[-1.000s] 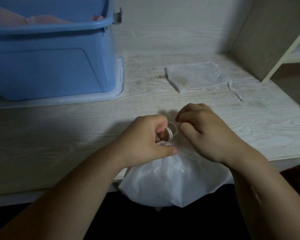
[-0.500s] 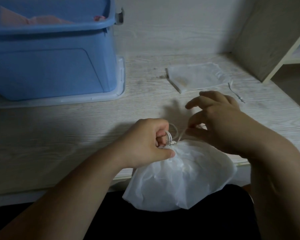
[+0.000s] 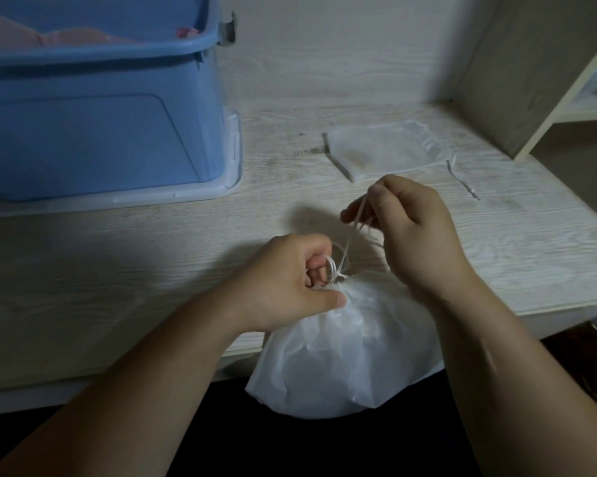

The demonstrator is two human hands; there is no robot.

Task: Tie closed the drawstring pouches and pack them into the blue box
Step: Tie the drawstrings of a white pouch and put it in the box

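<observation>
Pale wood-grain desk (image 3: 118,270), dim light. Filled white pouch (image 3: 345,356) at near edge, overhanging toward person, neck up. Left hand (image 3: 290,280) clamps gathered neck, cord loops at its fingers. Right hand (image 3: 417,228) pinches drawstring (image 3: 353,228); cord runs straight from neck, up and right to pinch. Tightening pull likely follows that line, away from left hand. Blue box (image 3: 94,132) far left, nearer left hand. Second pouch (image 3: 383,151) flat, untied, beyond right hand. No brand, label or writing legible.

Home desk nook, pale wood-grain laminate desktop (image 3: 152,270), cream open shelf unit (image 3: 572,98) at two o'clock, blue plastic storage box (image 3: 94,139) at ten o'clock
</observation>
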